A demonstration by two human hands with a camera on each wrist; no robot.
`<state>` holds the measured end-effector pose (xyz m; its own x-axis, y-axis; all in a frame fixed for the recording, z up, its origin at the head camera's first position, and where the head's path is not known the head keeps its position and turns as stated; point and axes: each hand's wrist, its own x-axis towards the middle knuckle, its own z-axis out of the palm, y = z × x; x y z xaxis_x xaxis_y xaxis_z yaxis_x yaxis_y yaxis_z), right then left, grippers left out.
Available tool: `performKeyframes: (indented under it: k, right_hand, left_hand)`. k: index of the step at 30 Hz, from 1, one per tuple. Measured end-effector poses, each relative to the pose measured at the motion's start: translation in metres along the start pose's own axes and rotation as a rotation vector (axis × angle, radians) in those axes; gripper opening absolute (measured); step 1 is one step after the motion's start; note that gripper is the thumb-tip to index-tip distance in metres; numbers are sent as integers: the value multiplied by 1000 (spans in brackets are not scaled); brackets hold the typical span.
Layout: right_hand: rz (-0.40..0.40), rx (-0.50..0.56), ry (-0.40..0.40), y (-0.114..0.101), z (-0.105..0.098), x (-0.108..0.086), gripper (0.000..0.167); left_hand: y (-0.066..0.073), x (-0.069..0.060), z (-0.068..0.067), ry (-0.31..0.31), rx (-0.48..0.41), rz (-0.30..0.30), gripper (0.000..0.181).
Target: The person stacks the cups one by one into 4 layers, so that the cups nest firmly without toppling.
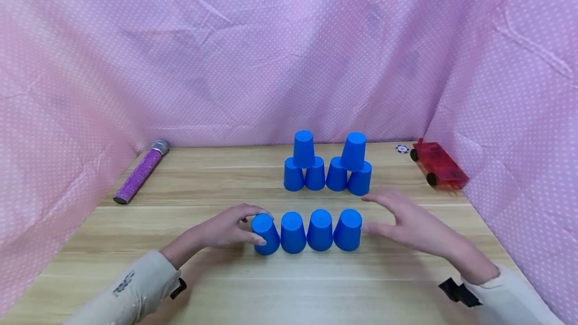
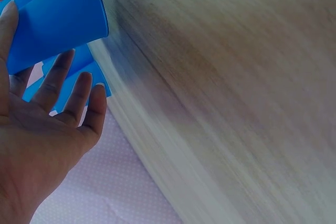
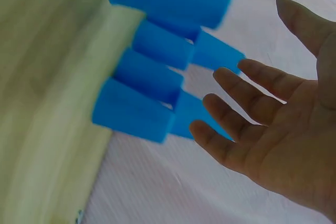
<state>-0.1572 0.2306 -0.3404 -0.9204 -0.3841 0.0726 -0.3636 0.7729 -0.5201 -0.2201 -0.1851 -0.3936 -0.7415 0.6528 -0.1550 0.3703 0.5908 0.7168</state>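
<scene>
Several blue cups stand upside down in a front row on the wooden table. My left hand [image 1: 223, 227] pinches the leftmost cup [image 1: 270, 237], thumb in front and index finger behind. In the left wrist view, the other fingers spread loosely under that cup [image 2: 60, 19]. At the row's other end, my right hand [image 1: 408, 224] is beside the rightmost cup [image 1: 347, 232], its fingers spread and holding nothing. Behind the row are two small stacks, each with one cup on two; their top cups are the left one [image 1: 304, 149] and the right one [image 1: 354, 152], which leans slightly.
A purple glitter microphone [image 1: 141, 172] lies at the table's left side. Toward the back right are a poker chip [image 1: 402, 149] and a red toy car [image 1: 440, 164]. Pink dotted cloth [image 1: 271, 54] walls in the wooden table [image 1: 307, 290] at the back and sides.
</scene>
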Motion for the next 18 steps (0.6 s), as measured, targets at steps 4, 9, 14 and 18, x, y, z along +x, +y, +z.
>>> performKeyframes:
  k: [4,9,14,18]
  right_hand:
    - [-2,18,-57,2,14,6,72]
    - [24,48,-114,6,26,15,77]
    - [40,60,-139,6,32,21,75]
    - [47,66,-142,5,31,23,75]
  left_hand:
    - [0,0,1,-7,3,12,53]
    - [0,-1,1,-6,-1,0,53]
    - [0,-1,0,-3,11,6,52]
    - [1,-1,-1,-3,14,8,53]
